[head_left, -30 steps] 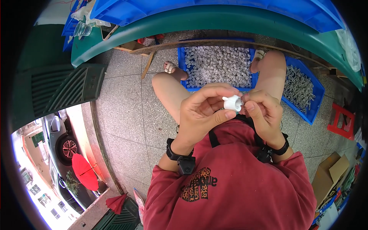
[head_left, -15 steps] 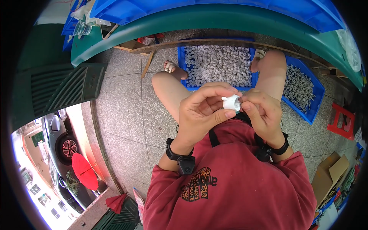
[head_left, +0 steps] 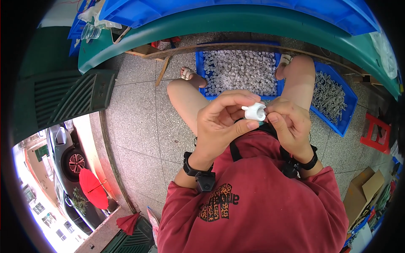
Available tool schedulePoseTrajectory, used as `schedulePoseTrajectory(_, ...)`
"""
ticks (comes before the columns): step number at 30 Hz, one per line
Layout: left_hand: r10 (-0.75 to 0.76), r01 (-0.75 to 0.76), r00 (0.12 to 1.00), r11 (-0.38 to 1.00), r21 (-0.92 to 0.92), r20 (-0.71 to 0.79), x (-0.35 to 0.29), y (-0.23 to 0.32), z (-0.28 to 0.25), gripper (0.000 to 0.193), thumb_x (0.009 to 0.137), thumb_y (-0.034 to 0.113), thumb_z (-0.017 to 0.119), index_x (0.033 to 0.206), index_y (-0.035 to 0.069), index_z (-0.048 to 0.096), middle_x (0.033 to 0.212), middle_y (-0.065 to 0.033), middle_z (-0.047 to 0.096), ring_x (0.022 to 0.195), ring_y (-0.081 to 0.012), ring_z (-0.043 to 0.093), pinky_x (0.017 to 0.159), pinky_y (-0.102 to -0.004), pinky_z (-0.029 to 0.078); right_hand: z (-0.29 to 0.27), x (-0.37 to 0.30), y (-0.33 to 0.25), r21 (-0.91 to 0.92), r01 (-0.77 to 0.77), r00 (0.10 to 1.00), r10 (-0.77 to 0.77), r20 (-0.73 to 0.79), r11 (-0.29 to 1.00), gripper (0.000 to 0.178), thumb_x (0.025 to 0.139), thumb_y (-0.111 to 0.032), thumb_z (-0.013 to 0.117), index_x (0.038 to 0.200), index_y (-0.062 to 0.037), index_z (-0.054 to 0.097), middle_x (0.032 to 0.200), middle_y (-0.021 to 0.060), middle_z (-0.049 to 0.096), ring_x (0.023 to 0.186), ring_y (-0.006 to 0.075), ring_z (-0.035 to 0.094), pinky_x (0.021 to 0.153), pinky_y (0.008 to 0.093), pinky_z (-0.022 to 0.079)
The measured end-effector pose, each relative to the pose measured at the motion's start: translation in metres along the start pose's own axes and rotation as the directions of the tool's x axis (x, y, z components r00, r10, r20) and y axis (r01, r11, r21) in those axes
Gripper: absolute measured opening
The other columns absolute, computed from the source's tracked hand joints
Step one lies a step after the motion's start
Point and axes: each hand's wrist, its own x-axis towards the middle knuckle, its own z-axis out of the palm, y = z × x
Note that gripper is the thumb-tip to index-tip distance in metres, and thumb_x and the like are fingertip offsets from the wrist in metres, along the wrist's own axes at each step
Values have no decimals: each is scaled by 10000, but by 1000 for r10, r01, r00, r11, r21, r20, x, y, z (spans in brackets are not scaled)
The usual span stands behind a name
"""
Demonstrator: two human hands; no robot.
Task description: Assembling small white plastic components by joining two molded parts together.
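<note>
Above my lap, my left hand (head_left: pixel 228 118) pinches a small white plastic cup-shaped part (head_left: pixel 253 112) between thumb and fingers. A short peg sticks out of the part's left side, and its hollow mouth faces right. My right hand (head_left: pixel 290 122) is closed at that mouth, thumb against the bent forefinger. Something small shows at its fingertips, too tiny to name. Past my hands, between my feet, a blue tray (head_left: pixel 198 80) is filled with many small white parts (head_left: pixel 240 71).
To the right, another blue bin (head_left: pixel 346 114) holds a heap of metal pieces (head_left: pixel 327 95). A red stool (head_left: pixel 374 134) and an open cardboard box (head_left: pixel 363 189) stand farther right. The green tabletop (head_left: pixel 185 31) with large blue trays (head_left: pixel 236 10) spans the far side.
The white part has turned slightly in my left hand, so more of its hollow mouth shows. My right fingertips have shifted slightly away from the opening.
</note>
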Motion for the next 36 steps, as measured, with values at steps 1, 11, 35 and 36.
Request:
schedulePoseTrajectory(1,-15,15,1000,1000,-22,-5,0,0,0,366,711,-112,628,1051,-25,522,1101,-142,497,1040,-221,522,880,-333,475,0,1,0,-61,51,999,-51,-2,997,57,779,-32,607,802,12,579,721,103,603,609,190,571,547,262,440)
schedulePoseTrajectory(11,-29,29,999,999,23,-40,3,2,-1,362,714,-104,630,1051,-26,523,1109,-146,498,1039,-225,525,883,-336,471,-5,4,1,-47,91,996,-91,-6,995,64,752,-18,621,774,5,566,691,96,591,592,205,560,536,277,436)
schedulePoseTrajectory(35,-46,48,998,997,53,-41,7,1,3,353,720,-93,630,1049,-28,521,1111,-159,502,1021,-242,542,876,-352,474,-17,9,10,-233,248,969,-238,74,940,139,699,-28,668,746,-4,540,662,86,542,573,229,530,490,301,408)
schedulePoseTrajectory(36,-44,46,998,998,53,-37,7,1,3,352,721,-92,630,1050,-28,520,1111,-159,502,1023,-242,541,877,-353,473,-18,9,10,-237,269,963,-256,85,933,147,697,-38,672,743,-6,537,662,86,538,573,230,530,490,300,411)
